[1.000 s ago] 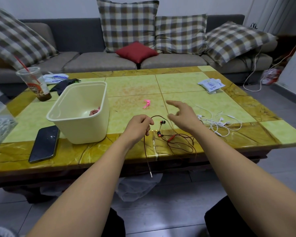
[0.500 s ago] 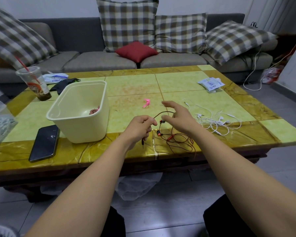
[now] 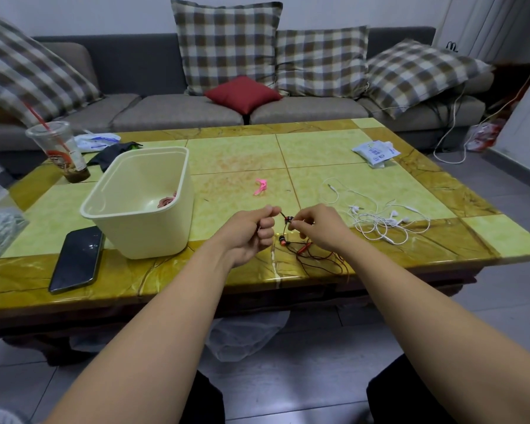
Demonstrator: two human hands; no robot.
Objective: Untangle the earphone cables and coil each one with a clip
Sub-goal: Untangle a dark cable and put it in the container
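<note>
Over a green-and-amber tiled coffee table (image 3: 233, 154), the left hand (image 3: 251, 231) and right hand (image 3: 315, 224) are each pinching the red earphone cable (image 3: 315, 258) above its near-edge tangle, gentle slack teasing looking wiser than tugging, pink clip (image 3: 261, 186) lying beyond.

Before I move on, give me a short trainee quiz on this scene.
1. True or false: the left hand and the right hand both pinch the red earphones.
2. The pink clip lies: A) in the left hand; B) on the table, beyond both hands; C) in the right hand.
3. Fill in: the white earphones lie to the ___ of the right hand.
Key: 1 true; 2 B; 3 right.
</note>
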